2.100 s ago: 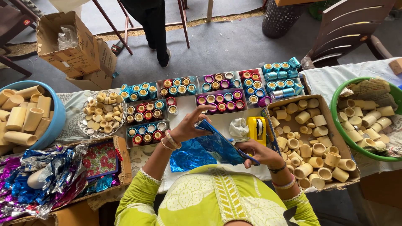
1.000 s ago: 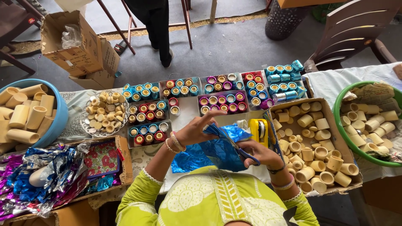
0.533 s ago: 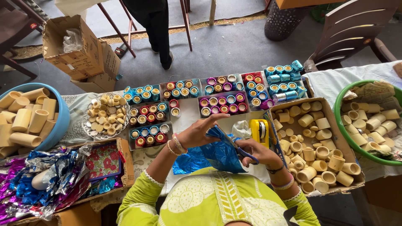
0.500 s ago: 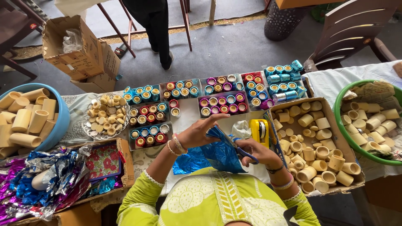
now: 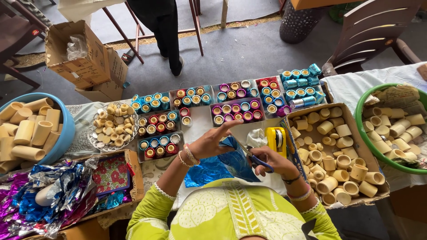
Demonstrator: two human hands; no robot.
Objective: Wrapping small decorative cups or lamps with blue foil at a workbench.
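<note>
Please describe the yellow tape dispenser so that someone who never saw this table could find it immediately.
Start from the open cardboard box of plain beige rings on the person's right side. Just outside its left wall, beyond the right hand holding the scissors, stands the tape dispenser. It is the only bright yellow thing there, beside a crumpled white scrap and the blue foil sheet.

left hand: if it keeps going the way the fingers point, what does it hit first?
Probably the tray of pink-and-purple wrapped rings. The left hand holds the blue foil sheet, its fingers aimed up-right at that tray's near edge. Height above the table is unclear.
</note>
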